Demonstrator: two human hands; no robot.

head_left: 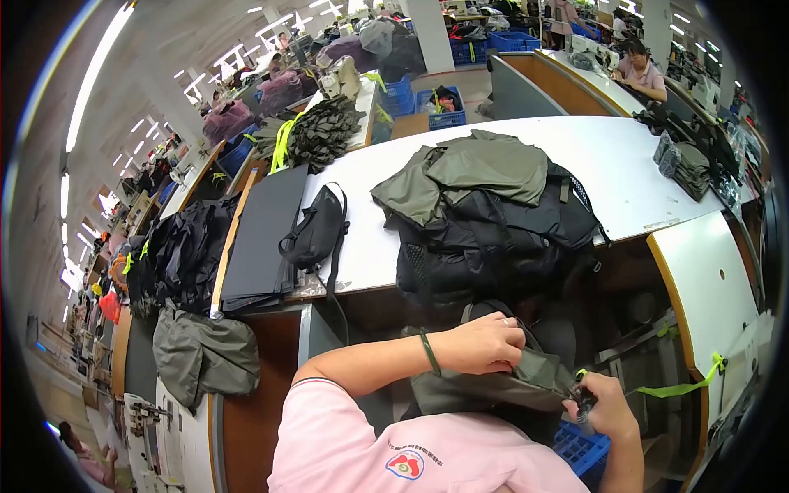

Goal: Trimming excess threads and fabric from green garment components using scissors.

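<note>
Just below the bench point(620, 164), at about five o'clock from the middle of your view, you have an olive fabric panel point(468, 393) across your lap, between your two hands. It lies at six o'clock from your left hand point(497, 341) and at nine from your right hand point(606, 404). Its long axis runs roughly from nine to three o'clock, dipping a little at the three o'clock end. Your right hand is nearer that end; your left is nearer the middle of the upper edge.

Your left fingers are curled in and drawn together, pinching a fold at that edge as far as shows. Your right thumb and fingers are closed at the far end, beside a shiny, crumpled bit too blurred to name.

The panel looks thin, soft and matte, creased along its length, with a fold standing up between your hands and its lower side lost in shadow.

At twelve o'clock from your left hand, a black backpack point(493, 246) with olive cloth point(493, 168) over it lies on the bench. Toward five o'clock, a blue plastic basket point(582, 450) shows below your right wrist, and at three o'clock from that hand hangs a neon-yellow strip point(678, 389).
</note>
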